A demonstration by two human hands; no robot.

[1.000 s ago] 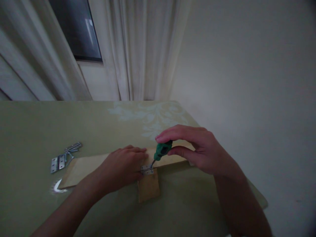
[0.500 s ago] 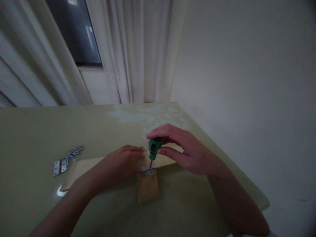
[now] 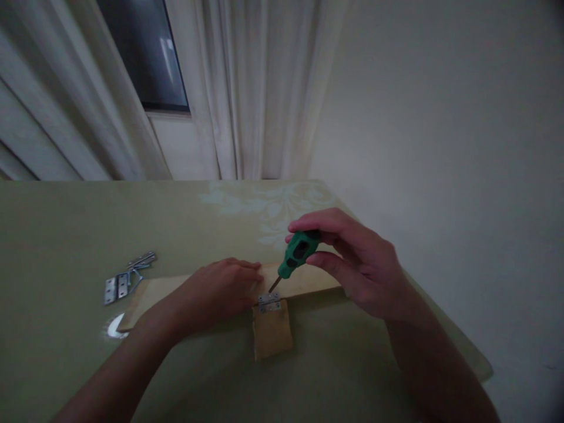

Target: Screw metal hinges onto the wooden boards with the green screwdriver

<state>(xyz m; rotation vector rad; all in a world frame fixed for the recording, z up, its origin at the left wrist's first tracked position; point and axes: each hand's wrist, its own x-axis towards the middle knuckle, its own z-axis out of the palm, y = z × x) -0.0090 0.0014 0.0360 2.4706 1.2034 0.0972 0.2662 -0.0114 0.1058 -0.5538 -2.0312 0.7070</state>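
My right hand [image 3: 356, 264] is closed around the green and black handle of a screwdriver [image 3: 300, 249]. The shaft slants down to the left, and its tip is at the upper edge of a small metal hinge [image 3: 269, 302]. That hinge spans the joint between a long pale wooden board [image 3: 304, 282] and a short wooden block [image 3: 272, 333], which juts out toward me. With its fingers stretched out, my left hand [image 3: 227, 288] rests flat on the board just left of the hinge, covering part of the wood.
Left of the board lie a loose hinge [image 3: 116, 288], more metal hinges [image 3: 141, 259] and several screws [image 3: 136, 275]. A green patterned cloth covers the table [image 3: 66, 229]. The wall [image 3: 449, 147] runs along its right side, and curtains [image 3: 238, 88] hang behind.
My right hand has shifted up and right, tilting the screwdriver from nearly upright to a slant. The tip has moved from the hinge's middle to its upper edge. The view has shifted slightly.
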